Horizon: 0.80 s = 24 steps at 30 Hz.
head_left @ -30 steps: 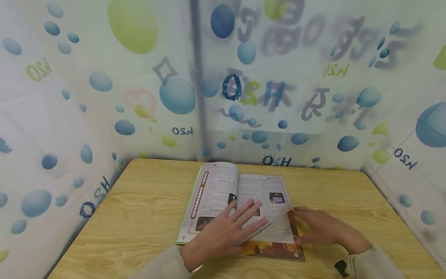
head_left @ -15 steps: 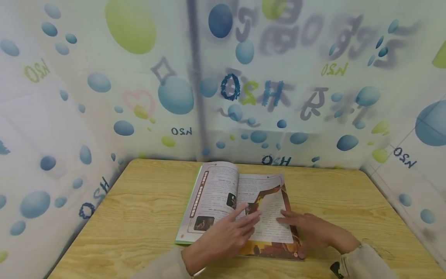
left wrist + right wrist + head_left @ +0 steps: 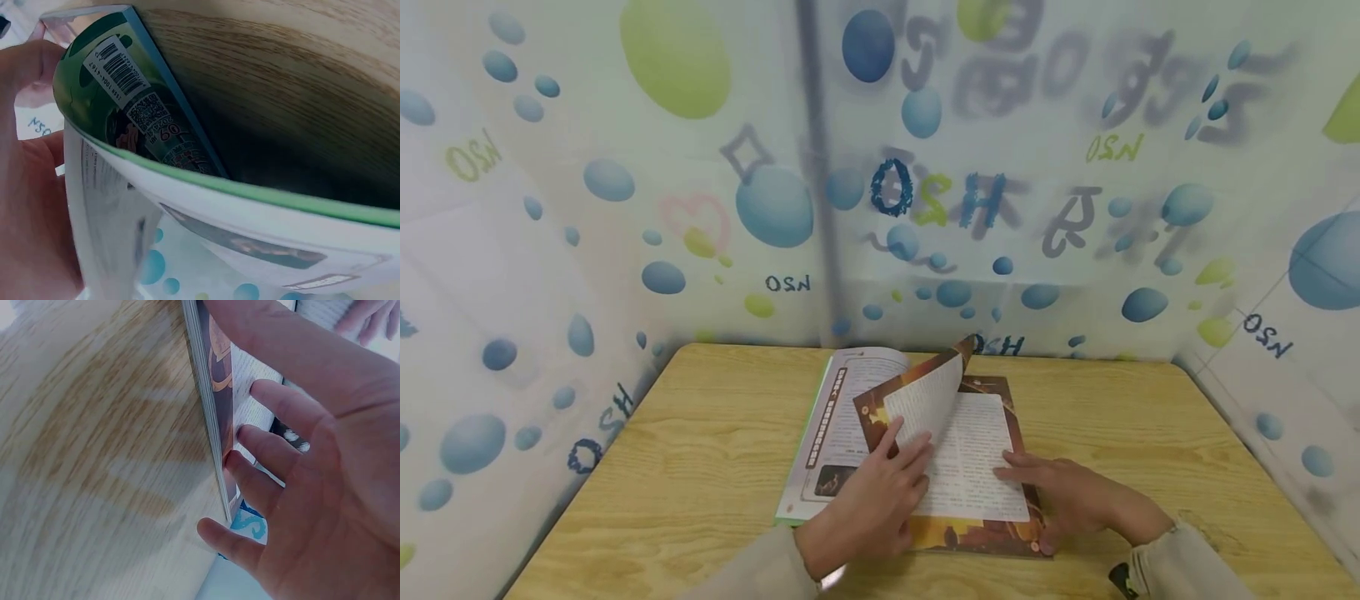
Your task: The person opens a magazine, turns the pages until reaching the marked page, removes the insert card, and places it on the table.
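An open book [image 3: 977,475] lies on the wooden table [image 3: 700,450], one page [image 3: 925,398] raised and curled toward its left side. The left hand [image 3: 876,493], fingers extended without a visible pinch, touches this page; the right hand [image 3: 1078,493], fingers spread and gripping nothing, rests at the book's right edge.

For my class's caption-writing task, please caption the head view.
Left hand at a raised page, right hand resting on the open magazine.
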Motion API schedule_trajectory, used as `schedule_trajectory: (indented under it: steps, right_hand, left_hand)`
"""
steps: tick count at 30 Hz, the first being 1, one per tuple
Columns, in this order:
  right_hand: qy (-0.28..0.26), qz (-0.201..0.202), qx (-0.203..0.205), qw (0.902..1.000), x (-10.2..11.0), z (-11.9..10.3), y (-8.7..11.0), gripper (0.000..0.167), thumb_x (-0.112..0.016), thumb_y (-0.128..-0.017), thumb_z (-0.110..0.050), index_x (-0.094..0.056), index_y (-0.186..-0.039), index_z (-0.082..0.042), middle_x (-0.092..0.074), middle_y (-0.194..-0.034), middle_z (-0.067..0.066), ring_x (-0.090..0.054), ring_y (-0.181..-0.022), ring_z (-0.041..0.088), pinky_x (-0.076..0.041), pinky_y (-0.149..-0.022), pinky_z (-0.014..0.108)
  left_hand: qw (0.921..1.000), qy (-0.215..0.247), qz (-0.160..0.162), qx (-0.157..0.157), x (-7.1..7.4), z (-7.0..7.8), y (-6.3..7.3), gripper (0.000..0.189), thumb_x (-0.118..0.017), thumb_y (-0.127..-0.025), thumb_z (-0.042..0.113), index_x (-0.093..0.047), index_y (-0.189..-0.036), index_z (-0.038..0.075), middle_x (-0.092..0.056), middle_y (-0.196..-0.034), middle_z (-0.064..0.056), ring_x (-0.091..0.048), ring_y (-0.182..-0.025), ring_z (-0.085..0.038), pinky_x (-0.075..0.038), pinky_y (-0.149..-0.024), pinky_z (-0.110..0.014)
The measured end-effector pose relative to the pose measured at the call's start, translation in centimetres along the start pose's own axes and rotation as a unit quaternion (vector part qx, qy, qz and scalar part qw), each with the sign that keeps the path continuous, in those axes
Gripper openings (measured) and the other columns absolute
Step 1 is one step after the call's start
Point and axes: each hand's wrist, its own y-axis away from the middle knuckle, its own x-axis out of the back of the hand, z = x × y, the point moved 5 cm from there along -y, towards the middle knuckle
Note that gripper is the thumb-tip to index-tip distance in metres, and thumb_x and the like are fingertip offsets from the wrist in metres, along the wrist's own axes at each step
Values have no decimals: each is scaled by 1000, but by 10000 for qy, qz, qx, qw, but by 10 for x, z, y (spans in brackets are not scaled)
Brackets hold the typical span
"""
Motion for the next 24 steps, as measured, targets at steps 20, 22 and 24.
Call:
schedule_trajectory:
  steps: [20,22,24]
  right_hand:
    - [-86,9,38,10000,1,1,0,101,-91,-64,-43,-46,-150,-15,-34,-158,16,-40,-136,47,-41,-98,64]
    - [-74,14,40,10000,1,0,0,101,-91,-63,-43,-46,-150,-15,-34,-158,16,-40,-136,47,-41,-98,64]
    - [-90,17,47,9999,1,-1,1,101,-91,-64,-42,-46,-150,-14,-34,-158,17,-40,-136,47,-40,-98,65]
  left_hand:
    - [9871,1290,-216,926,-19,-22,9,57,-59,-84,54,-67,-123,13,-51,-145,-12,-44,-137,-28,-51,-86,-60]
    - [9843,1476,-239,937,-20,-25,9,58,-58,-86,54,-66,-126,13,-50,-146,-12,-44,-137,-29,-51,-85,-60]
    - [9816,1644,-284,930,-22,-26,9,58,-58,-87,53,-65,-129,13,-48,-148,-12,-44,-137,-29,-51,-86,-61]
